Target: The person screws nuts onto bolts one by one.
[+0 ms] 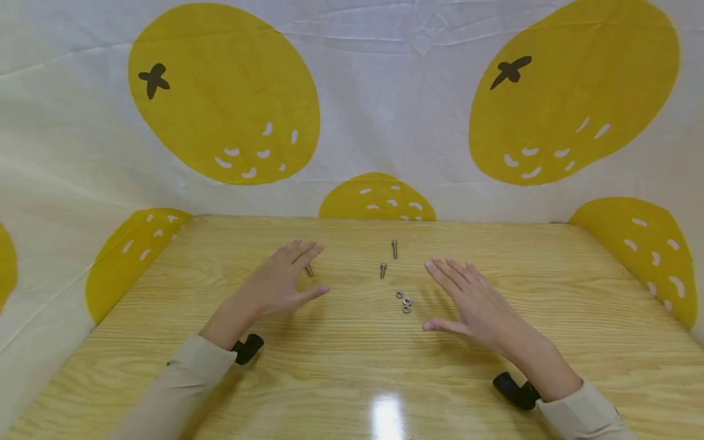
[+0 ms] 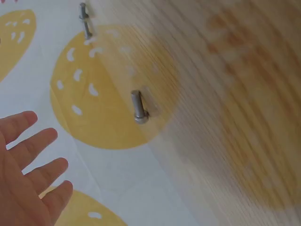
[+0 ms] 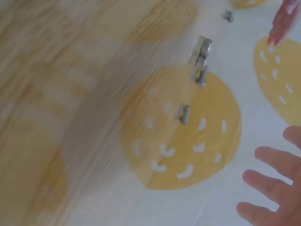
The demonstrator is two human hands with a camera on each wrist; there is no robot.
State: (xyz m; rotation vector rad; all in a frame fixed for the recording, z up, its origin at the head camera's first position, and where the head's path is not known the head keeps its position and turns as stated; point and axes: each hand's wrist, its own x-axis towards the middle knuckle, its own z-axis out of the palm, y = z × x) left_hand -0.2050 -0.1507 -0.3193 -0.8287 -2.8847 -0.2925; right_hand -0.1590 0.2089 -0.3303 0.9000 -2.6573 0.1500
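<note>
My left hand point(image 1: 286, 278) hovers over the left part of the table with straight, spread fingers and holds nothing. Partly hidden behind its fingers lies a bolt point(image 1: 309, 269), which shows whole as a bolt point(image 2: 139, 108) in the left wrist view. To the right my right hand point(image 1: 475, 302) is held up the same way, fingers extended and palm bare. Between the hands lie a longer bolt point(image 1: 394, 249) at the back and a shorter bolt point(image 1: 382, 270) nearer. Three small metal nuts point(image 1: 407, 301) sit close together, left of the right hand's fingers.
The wooden table point(image 1: 330, 373) meets a white cloth point(image 1: 385, 110) printed with yellow fruit at its back and sides. A black wrist camera point(image 1: 249, 349) is on the left wrist, another black camera point(image 1: 516, 391) on the right. Light reflects off the table's front.
</note>
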